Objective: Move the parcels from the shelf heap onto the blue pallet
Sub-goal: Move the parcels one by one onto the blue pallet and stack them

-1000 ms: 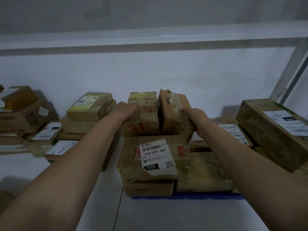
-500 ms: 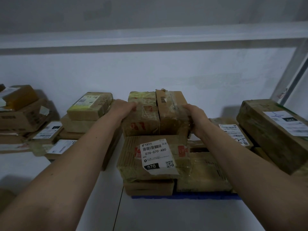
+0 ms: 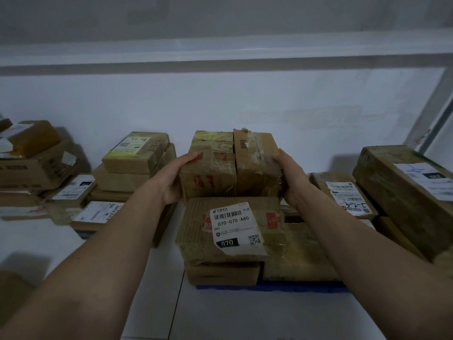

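Two side-by-side parcels (image 3: 231, 165) atop labelled parcel (image 3: 230, 229) on pallet (image 3: 269, 288)

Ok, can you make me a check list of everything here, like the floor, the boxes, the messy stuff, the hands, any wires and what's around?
Surface: white shelf board, a seam running toward the camera.
Job's things: two taped parcels side by side, atop the labelled 070-070-A80 parcel; the stack sits on the blue pallet, only its front edge showing.
Clutter: heap of parcels on the left; long box on the right.
Grippers: left hand grips the left parcel's side; right hand grips the right parcel's side.
Cables: nothing seen.
Surroundings: white back wall, shelf beam above, metal upright at right.
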Motion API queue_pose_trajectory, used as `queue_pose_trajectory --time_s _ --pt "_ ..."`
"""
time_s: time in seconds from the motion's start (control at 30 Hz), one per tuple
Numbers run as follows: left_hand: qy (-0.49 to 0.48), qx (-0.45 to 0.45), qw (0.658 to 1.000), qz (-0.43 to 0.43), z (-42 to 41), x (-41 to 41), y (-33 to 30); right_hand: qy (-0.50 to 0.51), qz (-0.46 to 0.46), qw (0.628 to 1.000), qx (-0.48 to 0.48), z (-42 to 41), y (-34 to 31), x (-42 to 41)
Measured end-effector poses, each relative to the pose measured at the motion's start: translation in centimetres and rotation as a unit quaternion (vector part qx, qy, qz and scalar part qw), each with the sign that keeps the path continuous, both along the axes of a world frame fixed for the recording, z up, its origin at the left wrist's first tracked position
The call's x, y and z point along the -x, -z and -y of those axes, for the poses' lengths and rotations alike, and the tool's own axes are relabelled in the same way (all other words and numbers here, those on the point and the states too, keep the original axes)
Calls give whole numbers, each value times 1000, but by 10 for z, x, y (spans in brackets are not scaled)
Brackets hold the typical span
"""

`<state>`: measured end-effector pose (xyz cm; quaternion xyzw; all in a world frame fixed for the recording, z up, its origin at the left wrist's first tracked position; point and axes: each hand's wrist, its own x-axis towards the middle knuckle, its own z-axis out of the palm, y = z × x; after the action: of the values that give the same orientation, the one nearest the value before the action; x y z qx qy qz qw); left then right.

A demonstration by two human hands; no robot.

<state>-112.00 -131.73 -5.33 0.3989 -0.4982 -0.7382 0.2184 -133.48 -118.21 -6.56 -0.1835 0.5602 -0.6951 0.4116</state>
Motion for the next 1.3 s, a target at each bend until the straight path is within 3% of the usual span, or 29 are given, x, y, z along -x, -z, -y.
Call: queue_pose_trajectory --time_s 0.17,0.5,0.97,1.07,1.13,1.17,1.23,1.3 --pt "-30 6 998 -51 7 -5 8 -11 -1 1000 25 6 1 -1" --pt "-20 12 1000 10 11 -6 8 -2 6 998 -64 8 5 -2" --pt "-36 74 991 110 24 2 -17 34 -148 980 -126 13 -10 1" --pt "-56 113 983 132 25 6 -22 33 -216 966 -137 14 -10 2" --pt "-97 199 960 170 23 9 -25 32 -313 934 -172 15 -12 4" --pt "-128 268 933 205 22 11 -26 30 -377 905 -195 15 -16 3" --pt "-157 427 847 276 20 13 -31 24 -501 836 -223 16 -26 0" --pt "-144 522 786 298 15 14 -38 12 -583 782 -218 18 -39 -8"
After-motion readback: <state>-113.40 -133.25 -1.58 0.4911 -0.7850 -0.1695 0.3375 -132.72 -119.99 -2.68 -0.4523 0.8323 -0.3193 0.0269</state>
